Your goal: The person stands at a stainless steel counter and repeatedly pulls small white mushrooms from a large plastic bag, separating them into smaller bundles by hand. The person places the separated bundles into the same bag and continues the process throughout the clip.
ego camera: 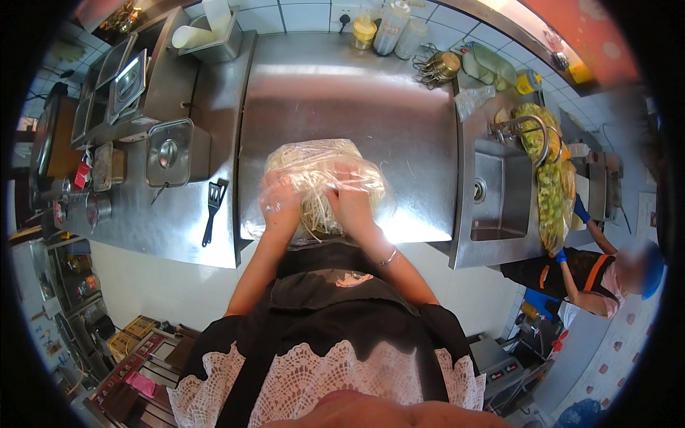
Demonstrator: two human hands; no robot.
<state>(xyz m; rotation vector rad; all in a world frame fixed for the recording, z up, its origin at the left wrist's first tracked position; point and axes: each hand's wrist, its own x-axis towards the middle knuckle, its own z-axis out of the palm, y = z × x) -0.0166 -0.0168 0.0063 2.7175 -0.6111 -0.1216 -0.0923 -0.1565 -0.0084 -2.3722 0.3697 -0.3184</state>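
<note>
A clear plastic bag (316, 152) of thin pale strands (321, 214), like noodles or sprouts, lies at the front of the steel worktop. Its mouth faces me, and some strands show there. My left hand (280, 198) grips the bag's left side, its fingers seen through the film. On the right side, my right hand (350, 200) holds the plastic, thumb towards the strands and fingertips partly under the film. Glare and folds blur the exact finger positions. A few loose strands lie on the steel worktop (342, 101) beyond the bag.
Left stand a lidded steel container (169, 154) and a black slotted turner (214, 211). Squeeze bottles (392, 28) and wire-handled strainers (438, 69) line the back. Right are a sink (500, 198), a faucet (527, 125) and bagged green vegetables (554, 208), handled by a blue-gloved co-worker (583, 273).
</note>
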